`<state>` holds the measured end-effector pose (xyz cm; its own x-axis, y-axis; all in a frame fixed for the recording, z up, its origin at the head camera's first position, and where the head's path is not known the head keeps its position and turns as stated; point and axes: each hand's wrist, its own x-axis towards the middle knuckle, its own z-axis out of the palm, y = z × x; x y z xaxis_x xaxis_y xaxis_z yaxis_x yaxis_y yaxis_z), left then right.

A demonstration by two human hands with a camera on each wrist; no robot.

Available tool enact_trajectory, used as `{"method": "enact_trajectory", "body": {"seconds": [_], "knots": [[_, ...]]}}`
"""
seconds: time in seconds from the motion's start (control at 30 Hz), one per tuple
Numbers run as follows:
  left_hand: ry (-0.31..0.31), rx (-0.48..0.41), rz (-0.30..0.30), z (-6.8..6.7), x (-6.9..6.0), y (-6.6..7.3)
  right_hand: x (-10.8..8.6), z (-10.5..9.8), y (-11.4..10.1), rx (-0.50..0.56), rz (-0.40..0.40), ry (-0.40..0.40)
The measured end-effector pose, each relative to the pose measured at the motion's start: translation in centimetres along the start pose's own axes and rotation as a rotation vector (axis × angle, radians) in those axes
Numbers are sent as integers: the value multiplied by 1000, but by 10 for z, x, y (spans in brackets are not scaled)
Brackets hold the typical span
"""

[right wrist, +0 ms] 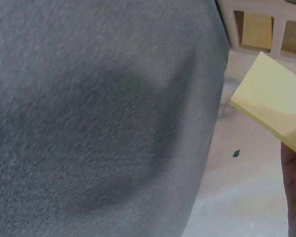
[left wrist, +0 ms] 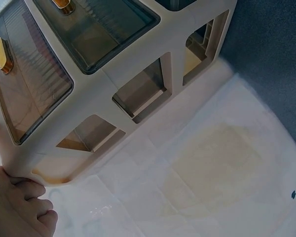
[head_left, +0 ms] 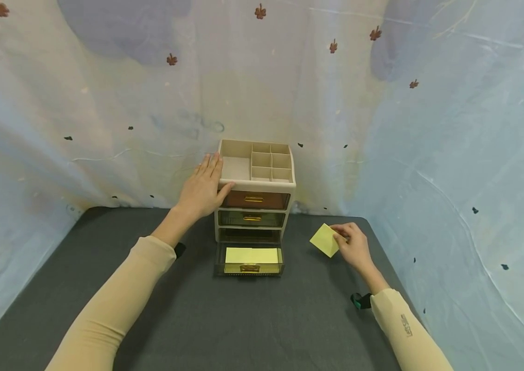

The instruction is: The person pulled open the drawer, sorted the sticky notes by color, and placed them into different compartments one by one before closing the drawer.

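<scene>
A cream desktop drawer organizer [head_left: 289,184] stands at the back of the table. My left hand [head_left: 200,191] rests on its upper left edge, fingers straight along the side and thumb over the front corner. In the left wrist view, part of that hand [left wrist: 22,205] touches the organizer's side. The bottom drawer [head_left: 249,274] is pulled out, and yellow sticky notes [head_left: 252,256] lie inside. To the right, above the table, my right hand [head_left: 353,246] pinches a yellow sticky note pad [head_left: 324,240] by its edge. The pad's thickness shows in the right wrist view.
Two upper drawers, one brown [head_left: 231,200] and one green [head_left: 231,219], are pushed in. The organizer's top has several compartments [head_left: 236,167]. A dark grey cloth [head_left: 243,324] covers the table, and a patterned curtain [head_left: 262,93] hangs around its back and sides.
</scene>
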<state>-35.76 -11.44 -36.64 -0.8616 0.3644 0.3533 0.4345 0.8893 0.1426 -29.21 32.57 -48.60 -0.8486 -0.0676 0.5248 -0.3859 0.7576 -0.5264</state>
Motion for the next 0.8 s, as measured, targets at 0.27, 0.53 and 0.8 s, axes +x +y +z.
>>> {"method": "enact_trajectory", "body": {"seconds": [0.27, 0.53, 0.8], "knots": [[15, 4, 0, 0, 0, 0, 5, 0, -19, 63, -49, 24], [16, 5, -5, 0, 0, 1, 10, 6, -38, 101, -107, 37], [12, -9, -11, -1, 0, 2, 15, 15, -61, 165, -128, 4]]}}
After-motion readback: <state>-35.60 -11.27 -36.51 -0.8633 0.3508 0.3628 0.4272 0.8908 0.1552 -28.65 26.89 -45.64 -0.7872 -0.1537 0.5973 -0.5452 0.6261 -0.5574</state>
